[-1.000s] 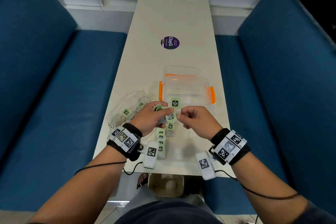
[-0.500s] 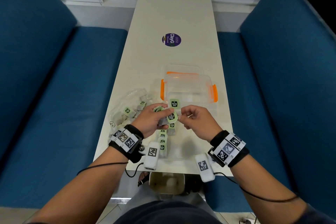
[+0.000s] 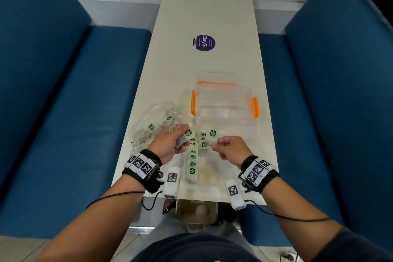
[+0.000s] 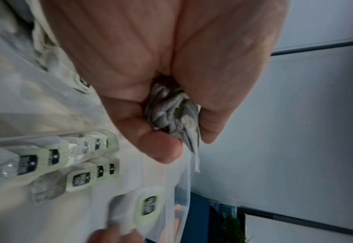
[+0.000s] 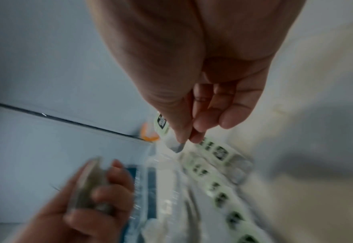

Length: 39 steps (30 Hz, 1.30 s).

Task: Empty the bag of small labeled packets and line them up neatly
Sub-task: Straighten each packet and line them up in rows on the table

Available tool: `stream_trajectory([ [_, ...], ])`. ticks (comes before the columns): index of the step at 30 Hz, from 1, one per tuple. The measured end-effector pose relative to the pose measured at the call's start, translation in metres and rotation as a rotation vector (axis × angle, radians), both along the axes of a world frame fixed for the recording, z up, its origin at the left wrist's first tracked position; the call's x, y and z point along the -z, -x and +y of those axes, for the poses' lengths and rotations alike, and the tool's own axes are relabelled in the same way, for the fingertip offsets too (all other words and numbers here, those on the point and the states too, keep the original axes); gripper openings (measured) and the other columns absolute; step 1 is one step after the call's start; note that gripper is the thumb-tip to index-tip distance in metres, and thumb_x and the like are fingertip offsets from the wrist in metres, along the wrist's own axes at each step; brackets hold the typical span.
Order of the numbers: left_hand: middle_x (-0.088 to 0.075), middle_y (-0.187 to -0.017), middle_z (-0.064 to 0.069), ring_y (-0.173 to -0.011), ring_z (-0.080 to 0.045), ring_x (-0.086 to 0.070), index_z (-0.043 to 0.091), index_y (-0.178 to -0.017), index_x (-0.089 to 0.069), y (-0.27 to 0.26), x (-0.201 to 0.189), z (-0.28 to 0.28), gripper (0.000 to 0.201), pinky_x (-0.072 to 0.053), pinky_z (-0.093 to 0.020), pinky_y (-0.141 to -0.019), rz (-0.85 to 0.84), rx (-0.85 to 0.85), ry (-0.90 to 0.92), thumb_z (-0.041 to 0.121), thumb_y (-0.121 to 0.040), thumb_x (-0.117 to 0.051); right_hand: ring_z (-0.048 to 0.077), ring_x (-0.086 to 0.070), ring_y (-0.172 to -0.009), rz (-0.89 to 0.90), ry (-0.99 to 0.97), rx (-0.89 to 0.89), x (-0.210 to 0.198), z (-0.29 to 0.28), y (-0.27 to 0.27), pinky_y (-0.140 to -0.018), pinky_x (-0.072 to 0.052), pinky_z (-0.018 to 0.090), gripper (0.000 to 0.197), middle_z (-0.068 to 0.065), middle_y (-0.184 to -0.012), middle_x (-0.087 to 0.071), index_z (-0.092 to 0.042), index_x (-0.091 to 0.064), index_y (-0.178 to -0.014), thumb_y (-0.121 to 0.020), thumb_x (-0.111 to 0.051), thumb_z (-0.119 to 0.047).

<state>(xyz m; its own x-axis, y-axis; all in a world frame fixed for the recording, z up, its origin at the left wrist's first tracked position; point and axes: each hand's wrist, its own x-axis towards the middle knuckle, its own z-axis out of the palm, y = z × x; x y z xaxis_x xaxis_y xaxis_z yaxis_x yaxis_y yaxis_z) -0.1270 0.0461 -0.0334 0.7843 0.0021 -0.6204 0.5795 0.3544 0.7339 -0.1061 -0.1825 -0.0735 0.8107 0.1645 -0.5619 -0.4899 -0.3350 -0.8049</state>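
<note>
My left hand (image 3: 173,141) grips a bunch of small grey packets with green labels (image 3: 187,133); the left wrist view shows the bunch (image 4: 172,113) squeezed in the curled fingers. My right hand (image 3: 226,147) pinches one packet (image 3: 212,134) by its corner, and the right wrist view shows the pinched packet (image 5: 163,125) between thumb and forefinger. Between the hands, two rows of packets (image 3: 192,161) lie on the white table (image 3: 204,10). The clear plastic bag (image 3: 148,132), with several packets inside, lies left of my left hand.
A clear box with orange latches (image 3: 224,101) stands just beyond the hands, its lid behind it. A purple round sticker (image 3: 204,42) sits on the table farther back. Blue benches (image 3: 63,91) flank the table on both sides.
The hands have drawn apart. My right hand has pulled one packet away to the right from the bunch in my left hand.
</note>
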Motion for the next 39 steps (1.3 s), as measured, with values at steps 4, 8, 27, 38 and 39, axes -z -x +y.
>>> stream_trajectory([
  [4,-0.062,-0.077,0.002,-0.062,-0.018,-0.062,0.013,-0.112,-0.061,0.005,0.003,0.006,0.019,-0.048,-0.023,-0.052,0.01,-0.021,0.02,0.025,-0.099,-0.066,0.014,-0.055,-0.054,0.075,0.174,-0.113,0.035,0.006,0.005,-0.056,-0.046,0.024,0.016,-0.002,-0.059,-0.058,-0.012,-0.068,-0.076,-0.087,-0.079,-0.016],
  [8,-0.066,-0.076,0.002,-0.063,-0.02,-0.064,0.012,-0.116,-0.06,0.008,0.006,0.009,0.023,-0.049,-0.023,-0.051,0.013,-0.035,0.035,0.025,-0.098,-0.067,0.018,-0.069,-0.083,0.113,0.299,-0.173,0.058,0.014,0.01,-0.072,-0.054,0.027,0.017,-0.002,-0.089,-0.071,-0.02,-0.074,-0.093,-0.082,-0.084,-0.029],
  [27,-0.064,-0.086,-0.004,-0.071,-0.019,-0.066,0.014,-0.121,-0.058,0.017,0.015,0.009,0.028,-0.048,-0.021,-0.051,0.04,-0.054,0.086,0.027,-0.097,-0.066,0.019,-0.066,-0.09,0.029,0.42,-0.212,0.045,0.02,0.009,-0.081,-0.056,0.034,0.024,-0.003,-0.095,-0.065,-0.024,-0.061,-0.087,-0.082,-0.082,-0.034],
  [38,-0.067,-0.088,-0.01,-0.08,-0.022,-0.065,0.016,-0.111,-0.062,0.013,0.011,-0.01,0.039,-0.054,-0.027,-0.061,-0.042,-0.018,0.073,0.036,-0.081,-0.075,0.01,-0.061,-0.063,-0.245,-0.129,-0.146,-0.042,0.045,0.014,-0.061,-0.048,0.019,0.006,-0.008,-0.076,-0.066,-0.021,-0.073,-0.09,-0.095,-0.072,-0.023],
  [39,-0.068,-0.087,-0.01,-0.078,-0.021,-0.065,0.016,-0.111,-0.062,0.013,0.009,-0.012,0.039,-0.054,-0.027,-0.062,-0.055,-0.004,0.063,0.037,-0.081,-0.074,0.011,-0.061,-0.063,-0.261,-0.138,-0.132,-0.043,0.045,0.012,-0.061,-0.048,0.02,0.008,-0.008,-0.074,-0.066,-0.02,-0.072,-0.087,-0.095,-0.072,-0.02],
])
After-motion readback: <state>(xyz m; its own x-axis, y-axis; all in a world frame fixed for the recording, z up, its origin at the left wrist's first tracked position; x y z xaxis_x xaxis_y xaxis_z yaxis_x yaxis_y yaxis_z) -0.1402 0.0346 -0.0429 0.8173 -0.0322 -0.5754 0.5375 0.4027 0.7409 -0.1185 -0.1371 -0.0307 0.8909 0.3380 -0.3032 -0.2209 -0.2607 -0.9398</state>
